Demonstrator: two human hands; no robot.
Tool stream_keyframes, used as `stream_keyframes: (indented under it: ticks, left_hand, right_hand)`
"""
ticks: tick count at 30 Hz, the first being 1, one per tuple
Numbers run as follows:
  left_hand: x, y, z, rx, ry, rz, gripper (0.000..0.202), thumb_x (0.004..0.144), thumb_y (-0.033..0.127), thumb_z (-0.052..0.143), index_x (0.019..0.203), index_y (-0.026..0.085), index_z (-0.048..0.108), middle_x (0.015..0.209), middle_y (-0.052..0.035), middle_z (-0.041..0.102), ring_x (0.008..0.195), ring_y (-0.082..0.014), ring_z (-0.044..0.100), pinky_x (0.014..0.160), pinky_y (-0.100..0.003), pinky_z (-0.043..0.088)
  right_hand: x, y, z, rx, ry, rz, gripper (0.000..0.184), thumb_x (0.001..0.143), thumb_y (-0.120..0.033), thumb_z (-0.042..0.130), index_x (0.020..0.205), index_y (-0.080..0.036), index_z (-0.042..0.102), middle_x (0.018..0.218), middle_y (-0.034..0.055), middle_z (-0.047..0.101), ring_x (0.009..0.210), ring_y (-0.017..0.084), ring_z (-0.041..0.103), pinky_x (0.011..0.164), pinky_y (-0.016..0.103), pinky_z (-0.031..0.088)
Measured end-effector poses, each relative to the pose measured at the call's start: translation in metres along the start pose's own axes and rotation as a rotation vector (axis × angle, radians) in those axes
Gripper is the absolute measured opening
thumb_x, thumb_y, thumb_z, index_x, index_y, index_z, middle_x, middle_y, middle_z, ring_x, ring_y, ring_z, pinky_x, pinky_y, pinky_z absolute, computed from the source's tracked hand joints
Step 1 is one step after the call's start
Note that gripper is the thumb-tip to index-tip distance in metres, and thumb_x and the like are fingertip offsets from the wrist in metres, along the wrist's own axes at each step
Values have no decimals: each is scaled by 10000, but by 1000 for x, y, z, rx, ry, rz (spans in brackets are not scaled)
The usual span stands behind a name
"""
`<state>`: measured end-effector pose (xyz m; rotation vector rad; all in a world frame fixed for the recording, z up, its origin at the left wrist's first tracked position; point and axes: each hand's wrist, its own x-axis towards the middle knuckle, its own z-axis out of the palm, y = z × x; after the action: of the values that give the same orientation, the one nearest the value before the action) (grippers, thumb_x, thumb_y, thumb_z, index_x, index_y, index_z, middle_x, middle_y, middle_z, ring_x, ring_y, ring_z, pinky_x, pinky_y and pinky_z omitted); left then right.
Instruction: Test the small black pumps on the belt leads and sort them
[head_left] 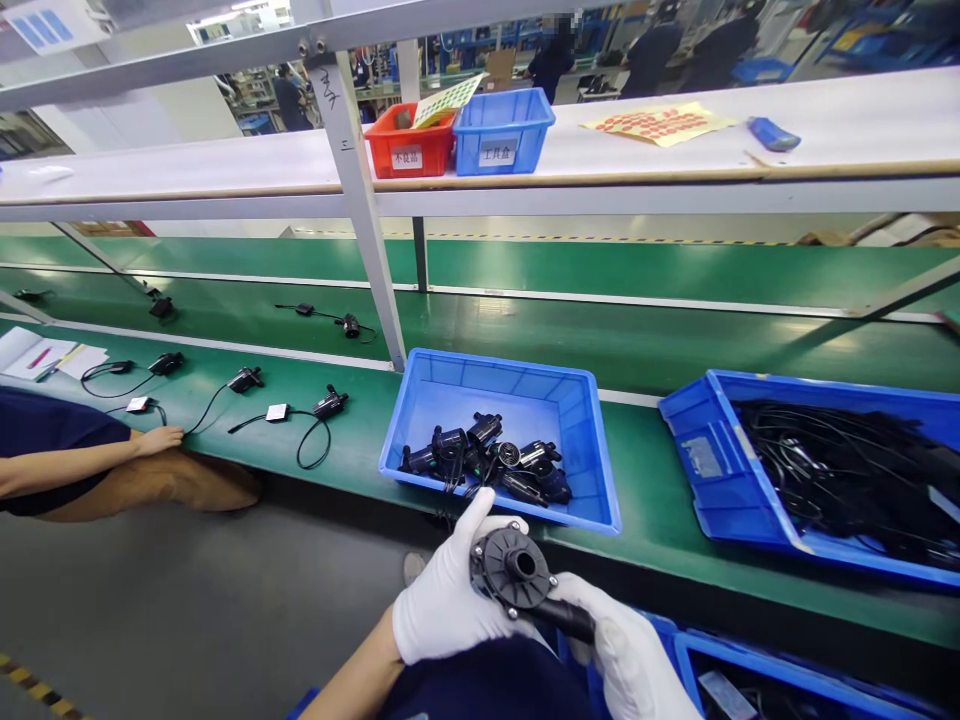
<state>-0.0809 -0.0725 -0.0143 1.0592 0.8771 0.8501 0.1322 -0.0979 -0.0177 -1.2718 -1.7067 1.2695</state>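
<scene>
A round black water pump (pixel 514 568) with a ribbed face, a central inlet and a side outlet pipe is held close to my body. My white-gloved left hand (pixel 442 590) wraps around its left side, thumb raised along the edge. My gloved right hand (pixel 626 640) grips it by the outlet pipe on the lower right. Just beyond my hands, a blue bin (pixel 499 375) on the green bench holds several black pumps (pixel 484 450) with cables, piled toward its near side.
At right a blue crate (pixel 739 480) holds black cables. More blue bins (pixel 750 655) sit below the bench edge. Several cabled pumps (pixel 330 403) lie to the left, near a co-worker's hand (pixel 159 440). A metal post (pixel 367 220) rises beyond; red (pixel 411 145) and blue boxes (pixel 502 130) stand on the shelf.
</scene>
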Motion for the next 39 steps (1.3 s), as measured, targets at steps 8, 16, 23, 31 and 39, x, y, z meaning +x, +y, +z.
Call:
stream_keyframes:
  ticks: [8, 16, 23, 31, 39]
  left_hand:
    - [-4, -3, -3, -65, 23, -23, 1261, 669, 325, 965, 1667, 188, 207, 1460, -200, 576, 1266, -303, 636, 1185, -421, 403]
    - [-12, 5, -13, -57, -20, -57, 1089, 749, 432, 911, 1635, 225, 313, 1440, -162, 628, 1295, -295, 627, 1158, -419, 419]
    - [-14, 11, -41, -114, 261, 56, 471, 982, 559, 611, 1211, 170, 746, 1111, -132, 772, 925, -238, 717, 901, -355, 538]
    - [-15, 15, -4, -193, 273, -68, 933, 755, 369, 906, 1558, 231, 452, 1337, -100, 682, 1210, -273, 633, 1096, -375, 448]
    - [0, -21, -25, -1062, 31, -97, 876, 747, 746, 771, 1375, 152, 630, 959, -63, 736, 732, -159, 663, 686, -286, 533]
  right_hand:
    - [-3, 5, 4, -41, 57, 23, 640, 1010, -709, 362, 940, -244, 796, 588, 21, 642, 564, 214, 660, 645, 292, 592]
    - [12, -8, 16, 516, 234, 512, 581, 816, -766, 661, 720, -195, 614, 551, -27, 547, 464, 96, 444, 416, 170, 365]
    - [35, -7, 17, 906, 302, 665, 779, 619, -803, 816, 570, -220, 302, 398, -133, 222, 344, -1, 119, 343, 134, 174]
    - [39, -38, 32, 356, 90, 303, 726, 869, -855, 529, 566, -196, 568, 535, 26, 584, 520, 129, 514, 531, 233, 462]
    - [27, -44, 22, 69, 73, 148, 550, 1017, -577, 467, 627, -230, 642, 639, 29, 696, 588, 171, 669, 593, 240, 563]
